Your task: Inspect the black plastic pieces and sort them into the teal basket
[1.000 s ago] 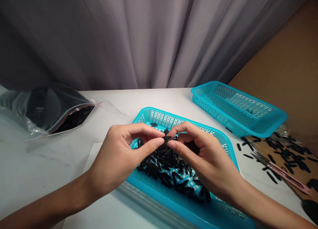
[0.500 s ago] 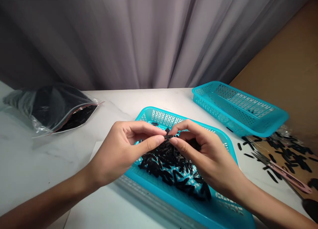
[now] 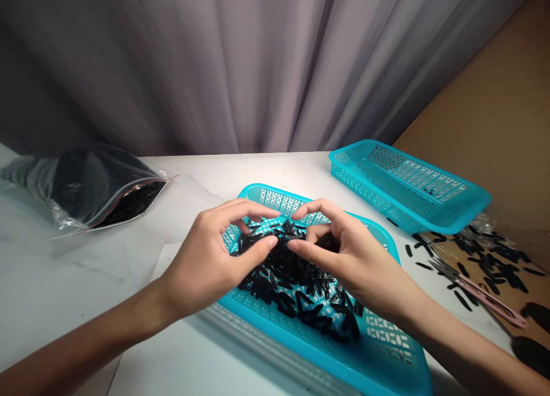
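Both my hands hover over a blue plastic basket (image 3: 301, 338) strewn with small, narrow black pieces (image 3: 296, 270). My left hand (image 3: 223, 253) has its thumb and fingers parted, with nothing between them. Opposite it, my right hand (image 3: 348, 253) also holds its thumb and forefinger apart, its other fingers curled in. The two sets of fingertips nearly meet above the heap. What the black pieces are exactly, I cannot make out. The right hand hides part of the basket's far side.
A clear zip bag (image 3: 98, 184) full of black pieces lies open at the left. Another blue basket (image 3: 412, 184) stands at the back right. Pink-handled scissors (image 3: 485, 298) and scattered black pieces (image 3: 498, 264) lie on the right. A grey curtain (image 3: 258, 69) hangs behind the table.
Half a second ago both hands pinched a small black piece between their fingertips. Now the fingers have spread and the piece is no longer in them. The view has shifted slightly.
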A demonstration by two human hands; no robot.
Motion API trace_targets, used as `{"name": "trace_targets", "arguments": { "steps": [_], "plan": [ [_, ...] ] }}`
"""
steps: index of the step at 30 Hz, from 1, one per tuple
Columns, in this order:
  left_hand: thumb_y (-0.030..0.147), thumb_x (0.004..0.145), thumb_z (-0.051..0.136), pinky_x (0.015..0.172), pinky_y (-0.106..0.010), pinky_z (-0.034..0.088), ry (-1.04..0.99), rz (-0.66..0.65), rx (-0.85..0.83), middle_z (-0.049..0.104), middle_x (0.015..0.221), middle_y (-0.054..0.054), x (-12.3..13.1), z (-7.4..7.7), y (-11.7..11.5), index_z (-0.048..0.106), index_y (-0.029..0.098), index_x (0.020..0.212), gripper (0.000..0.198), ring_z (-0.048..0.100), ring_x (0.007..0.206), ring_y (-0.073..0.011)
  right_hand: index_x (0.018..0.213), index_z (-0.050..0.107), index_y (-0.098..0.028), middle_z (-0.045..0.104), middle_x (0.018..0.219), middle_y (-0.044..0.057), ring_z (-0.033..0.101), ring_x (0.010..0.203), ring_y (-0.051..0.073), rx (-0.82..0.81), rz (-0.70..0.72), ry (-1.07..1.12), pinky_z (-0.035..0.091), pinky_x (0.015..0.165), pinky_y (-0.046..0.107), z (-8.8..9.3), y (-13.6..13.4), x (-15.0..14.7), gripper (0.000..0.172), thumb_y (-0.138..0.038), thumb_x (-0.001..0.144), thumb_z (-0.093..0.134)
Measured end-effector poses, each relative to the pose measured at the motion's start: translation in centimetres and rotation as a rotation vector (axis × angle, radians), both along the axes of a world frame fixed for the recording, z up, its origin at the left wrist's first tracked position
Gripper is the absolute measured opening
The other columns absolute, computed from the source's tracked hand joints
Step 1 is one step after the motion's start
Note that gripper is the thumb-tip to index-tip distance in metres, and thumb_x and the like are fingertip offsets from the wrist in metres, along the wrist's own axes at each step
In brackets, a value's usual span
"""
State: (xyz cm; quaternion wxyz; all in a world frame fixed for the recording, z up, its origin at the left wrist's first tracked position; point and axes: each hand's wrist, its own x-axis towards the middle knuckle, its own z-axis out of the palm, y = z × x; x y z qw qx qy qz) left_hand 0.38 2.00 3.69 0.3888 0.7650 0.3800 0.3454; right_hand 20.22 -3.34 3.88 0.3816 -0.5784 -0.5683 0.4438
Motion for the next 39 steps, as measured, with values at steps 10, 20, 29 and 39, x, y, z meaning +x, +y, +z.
{"name": "trace_targets", "arguments": {
  "steps": [10,20,29,39],
  "plan": [
    [0.010,0.082,0.071,0.077,-0.021,0.051,0.020,-0.237,-0.023,0.075,0.087,0.003,1.7,-1.1,-2.1,0.072,0.020,0.086,0.010,0.068,0.082,-0.0116,0.116,0.046,-0.023,0.056,0.084,-0.004,0.054,0.074,0.013,0.021,0.281,-0.096,0.041,0.061,0.025,-0.9,-1.2,-1.5,0.051,0.002,0.073,0.056],
    [0.014,0.083,0.066,0.073,-0.021,0.051,0.098,-0.216,-0.085,0.075,0.087,0.005,0.8,-0.5,-1.2,0.073,0.023,0.095,0.017,0.066,0.078,-0.0104,0.109,0.050,-0.023,0.058,0.082,-0.005,0.045,0.066,0.009,-0.139,0.291,0.172,0.038,0.058,0.021,-0.5,-0.8,-1.2,0.031,-0.013,0.086,0.067],
    [0.016,0.085,0.066,0.077,-0.018,0.056,-0.050,-0.131,-0.264,0.074,0.086,0.001,0.9,-0.4,-0.9,0.069,0.019,0.092,0.008,0.070,0.084,-0.0110,0.110,0.050,-0.022,0.059,0.077,-0.005,0.047,0.067,0.009,-0.153,0.229,0.291,0.039,0.060,0.021,-0.3,-0.7,-1.1,0.030,-0.016,0.087,0.069],
    [0.021,0.080,0.076,0.070,-0.023,0.054,0.035,-0.087,-0.116,0.077,0.081,0.002,1.2,-0.3,-1.5,0.077,0.021,0.081,0.002,0.070,0.075,-0.0138,0.119,0.045,-0.022,0.071,0.087,-0.002,0.058,0.075,0.013,-0.002,0.232,0.080,0.042,0.065,0.025,-1.0,-0.9,-1.2,0.037,-0.008,0.088,0.057]
  ]
}}
